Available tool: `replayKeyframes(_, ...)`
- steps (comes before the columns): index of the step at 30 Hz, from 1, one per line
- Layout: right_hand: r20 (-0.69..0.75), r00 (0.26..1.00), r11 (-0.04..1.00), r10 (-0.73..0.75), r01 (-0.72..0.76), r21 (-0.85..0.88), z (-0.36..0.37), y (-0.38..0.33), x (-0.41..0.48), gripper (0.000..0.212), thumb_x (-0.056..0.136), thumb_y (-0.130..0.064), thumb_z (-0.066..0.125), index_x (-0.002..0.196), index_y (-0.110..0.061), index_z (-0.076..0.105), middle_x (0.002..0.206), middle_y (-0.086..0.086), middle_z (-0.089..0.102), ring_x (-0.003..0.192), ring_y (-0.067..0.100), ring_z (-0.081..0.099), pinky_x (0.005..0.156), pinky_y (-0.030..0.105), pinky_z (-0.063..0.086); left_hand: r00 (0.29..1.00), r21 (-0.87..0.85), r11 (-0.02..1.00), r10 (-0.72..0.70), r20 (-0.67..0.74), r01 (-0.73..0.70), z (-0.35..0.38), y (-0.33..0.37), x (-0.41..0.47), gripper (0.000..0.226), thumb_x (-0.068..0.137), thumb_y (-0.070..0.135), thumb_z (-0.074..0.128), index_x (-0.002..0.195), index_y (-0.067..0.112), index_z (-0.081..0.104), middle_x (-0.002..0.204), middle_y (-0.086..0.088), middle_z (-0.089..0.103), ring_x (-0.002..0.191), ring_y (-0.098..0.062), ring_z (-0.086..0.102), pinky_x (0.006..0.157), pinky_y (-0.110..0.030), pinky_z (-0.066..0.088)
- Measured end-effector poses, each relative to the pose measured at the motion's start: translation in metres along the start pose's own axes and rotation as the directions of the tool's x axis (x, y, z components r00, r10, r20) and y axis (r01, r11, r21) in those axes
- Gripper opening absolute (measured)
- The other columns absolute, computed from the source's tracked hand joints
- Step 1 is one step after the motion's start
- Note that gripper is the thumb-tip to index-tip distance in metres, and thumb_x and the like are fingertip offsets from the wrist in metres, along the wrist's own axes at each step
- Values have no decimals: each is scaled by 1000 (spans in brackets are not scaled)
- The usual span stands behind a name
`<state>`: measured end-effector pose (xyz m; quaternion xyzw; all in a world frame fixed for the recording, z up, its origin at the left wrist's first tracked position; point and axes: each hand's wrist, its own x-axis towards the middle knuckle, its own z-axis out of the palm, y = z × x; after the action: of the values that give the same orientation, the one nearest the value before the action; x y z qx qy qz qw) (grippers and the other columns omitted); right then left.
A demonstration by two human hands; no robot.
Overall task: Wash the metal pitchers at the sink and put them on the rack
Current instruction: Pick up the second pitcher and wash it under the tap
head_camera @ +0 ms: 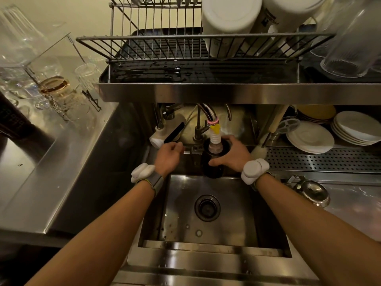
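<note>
On the steel counter (51,172) at the left, clear glasses (51,79) are crowded together. Over the steel sink (181,203), the left hand (168,154) is seen with curled fingers at the tap fittings, though it cannot be told whether anything is pinched. The dark pitcher (213,172) is clasped by the right hand (231,155) under the faucet nozzle (215,139), below the wire rack (165,44). At the right, white plates (309,139) are stacked.

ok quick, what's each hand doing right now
Left hand: curled near the faucet, grip cannot be told.
Right hand: holding the pitcher.
</note>
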<state>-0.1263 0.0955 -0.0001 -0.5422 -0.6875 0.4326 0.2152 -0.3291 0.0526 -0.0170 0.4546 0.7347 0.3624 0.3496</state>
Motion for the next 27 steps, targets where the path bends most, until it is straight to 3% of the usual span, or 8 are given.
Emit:
replayKeyframes(4,74,997,1000,-10,11,-5,0,-2,1,90,59,-21,88,135,-17,41,129,1,54,117,19,52,86,22,39,1000,-5,1000,-2,-6,2,-1,-2,0,35,100,28,41,96,3,65,83,-6,58,77,-14,51,73,-28,36)
replayKeyframes(8,-14,1000,998,7,-8,-59,-8,-4,5,89,59,-21,89,135,-15,42,132,3,53,119,20,50,88,22,38,1000,-24,1000,3,-13,-3,-3,-5,0,35,100,29,41,99,5,67,89,-6,63,84,-16,55,80,-32,41)
replayKeyframes(12,85,996,997,-19,26,-79,-3,-7,6,87,58,-23,89,133,-17,44,128,2,55,114,19,54,85,23,40,1000,-17,1000,-23,-12,22,-3,-7,-1,35,100,28,41,101,4,66,92,-8,63,86,-17,55,80,-31,40)
replayKeyframes(16,5,1000,992,-6,7,-125,-12,-7,10,91,57,-23,89,135,-17,42,132,1,52,119,19,50,89,23,38,1000,-39,999,-28,-13,28,-1,-11,0,31,99,28,43,88,11,65,82,-5,61,76,-12,53,75,-28,38)
replayKeyframes(20,91,996,993,-23,34,-114,-9,-10,12,91,57,-24,89,134,-18,42,127,1,54,114,19,52,88,25,42,999,-28,999,-41,-2,40,1,-13,-1,33,99,28,43,92,7,67,80,-4,58,77,-14,51,74,-28,37)
replayKeyframes(24,56,998,988,-4,12,-157,-16,-6,13,93,54,-25,90,134,-19,43,130,2,54,118,21,52,89,26,42,999,-38,998,-41,-8,40,1,-11,0,30,99,29,43,84,12,64,78,-2,58,78,-15,51,73,-28,36)
replayKeyframes(27,89,996,988,-29,42,-150,-13,-9,13,95,53,-28,90,135,-19,42,129,2,55,116,21,53,90,26,43,1000,-24,999,-27,-3,27,0,-8,0,33,100,30,42,93,8,66,82,-3,59,78,-14,52,74,-29,37)
